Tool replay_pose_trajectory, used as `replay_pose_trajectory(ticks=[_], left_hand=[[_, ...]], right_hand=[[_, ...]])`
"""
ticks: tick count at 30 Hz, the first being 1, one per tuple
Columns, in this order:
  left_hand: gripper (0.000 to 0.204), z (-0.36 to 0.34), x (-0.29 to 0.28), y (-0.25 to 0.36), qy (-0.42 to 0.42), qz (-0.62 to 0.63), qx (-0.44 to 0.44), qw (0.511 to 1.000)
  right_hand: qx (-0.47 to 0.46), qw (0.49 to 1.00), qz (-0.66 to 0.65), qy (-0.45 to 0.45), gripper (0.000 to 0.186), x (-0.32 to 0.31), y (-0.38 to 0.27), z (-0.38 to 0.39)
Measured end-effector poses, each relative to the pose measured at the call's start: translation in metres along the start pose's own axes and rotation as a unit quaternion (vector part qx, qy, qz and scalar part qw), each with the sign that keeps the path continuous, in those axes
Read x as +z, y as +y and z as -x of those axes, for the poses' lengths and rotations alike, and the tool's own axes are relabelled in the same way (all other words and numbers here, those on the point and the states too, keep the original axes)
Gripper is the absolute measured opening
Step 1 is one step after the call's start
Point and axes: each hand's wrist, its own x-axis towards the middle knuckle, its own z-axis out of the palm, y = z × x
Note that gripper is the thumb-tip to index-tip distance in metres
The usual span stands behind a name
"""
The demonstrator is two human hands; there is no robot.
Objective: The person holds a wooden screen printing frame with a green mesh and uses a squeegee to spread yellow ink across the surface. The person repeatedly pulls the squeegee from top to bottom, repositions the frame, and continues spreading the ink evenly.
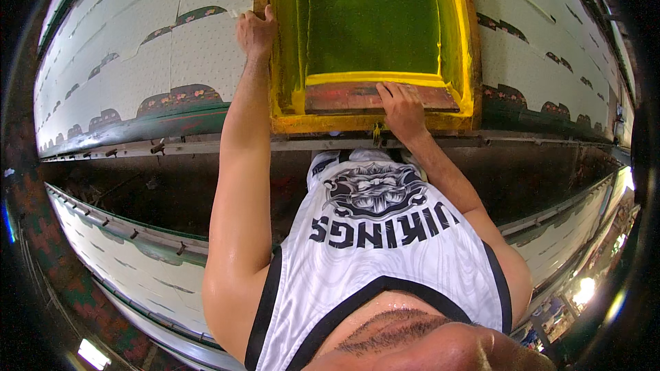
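Note:
A screen printing frame [469, 41] with yellow, ink-smeared edges and a dark green mesh [371, 17] lies on the long table. My left hand [256, 33] holds the frame's left outer edge with curled fingers. Inside the frame's near end rests a reddish wooden squeegee [344, 98] edged with bright yellow. My right hand [402, 111] grips this squeegee from above, fingers bent over its upper part and thumb partly hidden. Yellow ink runs along the inner sides of the frame.
The table [172, 55] carries pale dotted sheets with torn patches showing flowered material, and a metal rail [227, 144] runs along its near edge. A second long table [137, 247] stands behind me across a dark gap. Lights glow at the lower edges.

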Motion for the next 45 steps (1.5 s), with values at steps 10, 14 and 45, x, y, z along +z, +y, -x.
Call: replay_pose_trajectory(ticks=[10,14,45], left_hand=[[0.059,0.003,-0.004,0.007,-0.009,-0.041,0.009,0.999],[0.055,0.0,-0.001,0.007,-0.005,-0.072,0.02,0.997],[0.055,-0.006,-0.004,0.009,-0.024,-0.004,-0.024,0.999]], right_hand=[[0.043,0.998,0.039,-0.029,0.037,0.014,0.115,-0.262],[0.045,0.993,0.093,-0.05,0.029,0.024,0.17,-0.368],[-0.078,0.989,0.041,-0.121,0.02,0.021,0.084,-0.263]])
